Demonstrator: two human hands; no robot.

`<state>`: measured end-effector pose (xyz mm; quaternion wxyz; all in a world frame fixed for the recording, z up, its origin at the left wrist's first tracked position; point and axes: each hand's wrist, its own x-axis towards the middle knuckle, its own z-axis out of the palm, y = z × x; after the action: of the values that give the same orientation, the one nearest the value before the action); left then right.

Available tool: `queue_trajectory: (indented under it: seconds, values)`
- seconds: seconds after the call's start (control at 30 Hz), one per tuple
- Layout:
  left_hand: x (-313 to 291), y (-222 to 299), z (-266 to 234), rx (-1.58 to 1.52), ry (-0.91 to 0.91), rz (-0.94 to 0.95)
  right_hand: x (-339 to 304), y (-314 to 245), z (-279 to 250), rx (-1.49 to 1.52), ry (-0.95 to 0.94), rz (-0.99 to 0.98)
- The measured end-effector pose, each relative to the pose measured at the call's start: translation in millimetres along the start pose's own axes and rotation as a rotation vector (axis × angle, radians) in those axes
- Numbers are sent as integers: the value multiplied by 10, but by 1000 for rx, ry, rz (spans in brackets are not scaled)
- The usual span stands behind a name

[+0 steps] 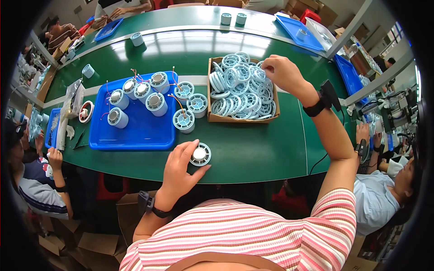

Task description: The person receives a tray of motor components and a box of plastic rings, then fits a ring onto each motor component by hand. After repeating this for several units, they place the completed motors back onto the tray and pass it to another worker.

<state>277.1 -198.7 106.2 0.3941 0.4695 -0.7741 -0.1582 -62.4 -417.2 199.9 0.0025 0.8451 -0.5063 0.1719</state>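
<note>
Fingers of the left hand [178, 169] are curling around a round spool [200, 154], steadying it near; the right hand [282, 72] is pinching a ring from the far cardboard box [242, 118].

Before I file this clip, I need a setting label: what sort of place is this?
Likely a factory assembly line: a long green bench, a blue tray of round wired units, a box of white plastic rings, and other workers seated on both sides.
</note>
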Motion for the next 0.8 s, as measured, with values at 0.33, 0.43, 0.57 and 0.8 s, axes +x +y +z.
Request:
queue_trajectory:
  seconds: [0.33,0.43,0.57,0.8]
  values:
    - [244,73,11,-13,-165,-44,-46,24,130,130,25,82]
    - [306,158,41,12,-204,-35,-56,51,106,188,-26,130]
    - [310,178,90,12,-214,-26,-210,87,79,214,151,28]
    - [299,232,31,-11,-247,-141,-1213,-922,13,343,-171,-270]
